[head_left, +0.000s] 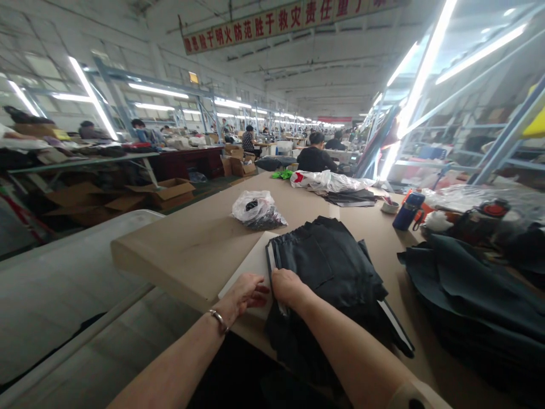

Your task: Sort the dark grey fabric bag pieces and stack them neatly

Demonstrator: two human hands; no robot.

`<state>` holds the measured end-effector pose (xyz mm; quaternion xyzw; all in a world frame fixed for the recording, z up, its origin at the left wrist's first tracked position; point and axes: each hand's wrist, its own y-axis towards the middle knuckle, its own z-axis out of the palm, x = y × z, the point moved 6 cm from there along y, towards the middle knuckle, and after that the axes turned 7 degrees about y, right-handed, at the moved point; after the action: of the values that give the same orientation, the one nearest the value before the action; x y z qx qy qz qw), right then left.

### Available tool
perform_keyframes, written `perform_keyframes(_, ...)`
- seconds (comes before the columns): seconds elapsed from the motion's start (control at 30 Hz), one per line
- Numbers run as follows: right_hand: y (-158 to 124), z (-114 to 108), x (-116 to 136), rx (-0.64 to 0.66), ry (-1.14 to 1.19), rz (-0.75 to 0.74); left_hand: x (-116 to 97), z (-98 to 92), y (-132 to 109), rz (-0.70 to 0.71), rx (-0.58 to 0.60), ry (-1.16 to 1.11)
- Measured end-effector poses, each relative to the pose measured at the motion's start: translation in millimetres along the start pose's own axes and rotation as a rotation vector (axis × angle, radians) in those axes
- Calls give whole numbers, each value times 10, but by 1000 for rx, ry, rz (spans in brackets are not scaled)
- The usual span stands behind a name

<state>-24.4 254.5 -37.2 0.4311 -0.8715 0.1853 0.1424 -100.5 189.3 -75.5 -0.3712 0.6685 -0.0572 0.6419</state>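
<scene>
A stack of black fabric pieces [326,255] lies in front of me on the brown table, with a pale strip along its left edge. My right hand [289,287] is closed at that left edge, its fingers curled over the fabric. Just left of it, my left hand [248,291] hovers over a white sheet [251,262], fingers apart and slightly bent, with nothing seen in them. A metal bangle [219,321] circles my left wrist. Part of the white sheet is hidden under the black stack.
On the table [179,244] sit a clear plastic bag [258,210] with dark contents, a blue bottle [409,210], a tape roll [389,207] and more plastic [330,180]. A large dark fabric pile [477,301] is at right. Cardboard boxes [166,193] stand left; people sit beyond.
</scene>
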Motion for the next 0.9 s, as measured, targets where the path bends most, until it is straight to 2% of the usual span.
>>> perform_keyframes(0.13, -63, -21, -228, -71, 147, 14, -17, 43, 93, -41, 54, 72)
perform_keyframes(0.23, -103, 2, -489, -152, 301, 75, -63, 203, 154, -57, 124, 132)
perform_keyframes(0.37, -161, 102, -743, -157, 485, 147, -146, 399, 165, -13, 113, 199)
perform_keyframes(0.53, -234, 71, -683, -190, 515, 92, -291, 509, 65, 89, 67, 200)
perform_keyframes(0.7, -204, -161, -655, -246, 549, 37, -493, 544, -85, 317, 35, 132)
perform_keyframes(0.77, -182, -267, -697, -240, 605, 44, -534, 497, -140, 425, -20, 107)
perform_keyframes(0.9, -256, -410, -718, -194, 779, 58, -507, 191, -265, 546, -354, 0)
